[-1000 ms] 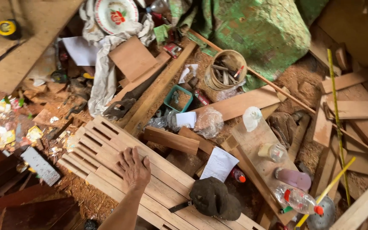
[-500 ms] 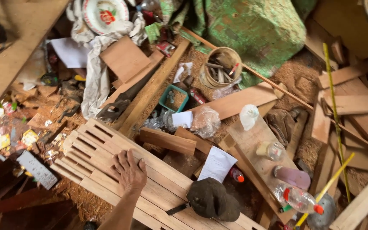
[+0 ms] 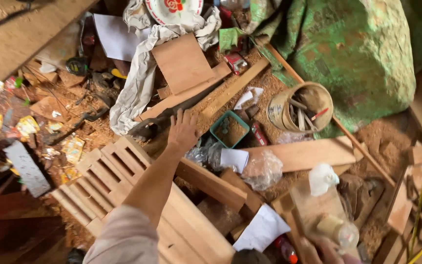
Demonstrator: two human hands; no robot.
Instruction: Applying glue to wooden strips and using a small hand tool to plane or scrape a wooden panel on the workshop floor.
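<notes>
My left hand [image 3: 183,131] is stretched forward with its fingers spread and holds nothing. It hovers over a long plank [image 3: 230,90], just right of a dark-handled handsaw [image 3: 145,128] that lies on the boards. My sleeve and forearm cross a pale slatted wooden pallet [image 3: 108,176]. A small green tray [image 3: 229,129] of dirt sits right of the hand. At the bottom edge a skin-coloured shape that may be my right hand [image 3: 326,252] lies beside a clear plastic bottle [image 3: 340,232]; its grip is hidden.
Wood scraps, sawdust and papers cover the ground. A round can of tools [image 3: 300,106] stands by a green tarp-covered mound [image 3: 357,49]. White cloth [image 3: 135,83], a square board [image 3: 181,63] and a plate [image 3: 174,9] lie ahead. A tape measure [image 3: 76,66] is at left.
My left hand has lifted off the slatted pallet and reached forward to the plank beside the handsaw. The view has shifted forward and closer to the ground.
</notes>
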